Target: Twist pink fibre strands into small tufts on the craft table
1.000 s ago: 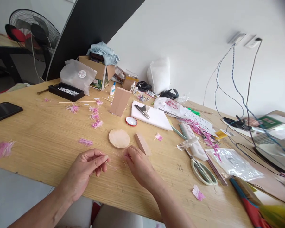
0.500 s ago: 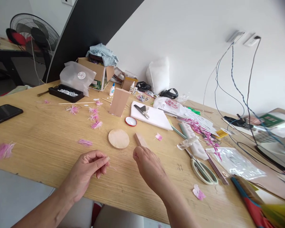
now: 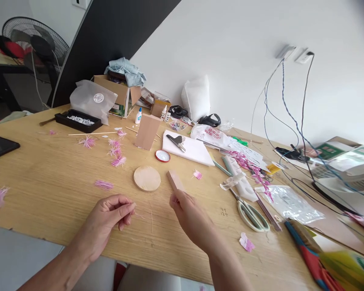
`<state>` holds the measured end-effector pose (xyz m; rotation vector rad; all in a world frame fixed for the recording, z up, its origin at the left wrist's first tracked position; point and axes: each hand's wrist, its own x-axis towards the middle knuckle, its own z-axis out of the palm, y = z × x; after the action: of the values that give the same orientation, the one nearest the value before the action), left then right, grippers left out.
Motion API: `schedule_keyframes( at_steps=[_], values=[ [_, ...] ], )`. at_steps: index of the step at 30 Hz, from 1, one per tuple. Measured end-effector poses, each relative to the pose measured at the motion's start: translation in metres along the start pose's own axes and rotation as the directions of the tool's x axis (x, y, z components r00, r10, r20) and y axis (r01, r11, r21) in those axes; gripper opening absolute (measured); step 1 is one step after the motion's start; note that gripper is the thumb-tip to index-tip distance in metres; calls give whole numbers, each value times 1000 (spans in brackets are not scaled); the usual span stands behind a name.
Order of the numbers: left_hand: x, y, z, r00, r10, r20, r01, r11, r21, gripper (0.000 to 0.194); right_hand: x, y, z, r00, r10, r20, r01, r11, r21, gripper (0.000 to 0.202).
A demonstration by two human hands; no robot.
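Observation:
My left hand is pinched shut near the table's front edge, with a thin pale thread coming out between thumb and finger. To its right, my right hand has its fingers closed at the near end of a small wooden block; its fingertips are largely hidden. Another fine thread lies on the table between the hands. A round wooden disc sits just beyond them. Pink fringed pieces lie to the left, and a small pink piece to the right.
Scissors, a clear plastic bag and pink strands lie on the right. Farther back are an upright wooden board, a red-rimmed lid, a clip on a white pad and a black tray. A phone lies far left.
The view has shifted slightly to the right. My right hand has moved a little nearer to me, and a fine thread now shows on the table between my hands.

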<state>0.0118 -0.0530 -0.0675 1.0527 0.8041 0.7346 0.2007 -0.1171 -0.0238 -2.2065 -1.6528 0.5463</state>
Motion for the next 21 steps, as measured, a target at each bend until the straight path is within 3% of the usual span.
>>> schedule_keyframes(
  at_steps=[4, 10, 13, 21],
  values=[
    [2, -1, 5, 1000, -1, 20, 1, 1000, -8, 19, 0, 2, 13, 1000, -9, -7, 10, 947, 322, 15],
    [7, -3, 16, 1000, 11, 25, -9, 999, -44, 19, -3, -10, 34, 1000, 0, -26, 17, 738, 675, 14],
    [9, -3, 20, 1000, 19, 14, -18, 997, -81, 19, -7, -21, 42, 998, 31, -59, 20, 695, 719, 17],
    [8, 1, 26, 1000, 3, -29, -7, 987, -159, 15, -11, -39, 53, 988, 26, -151, 75, 781, 620, 21]
  ],
)
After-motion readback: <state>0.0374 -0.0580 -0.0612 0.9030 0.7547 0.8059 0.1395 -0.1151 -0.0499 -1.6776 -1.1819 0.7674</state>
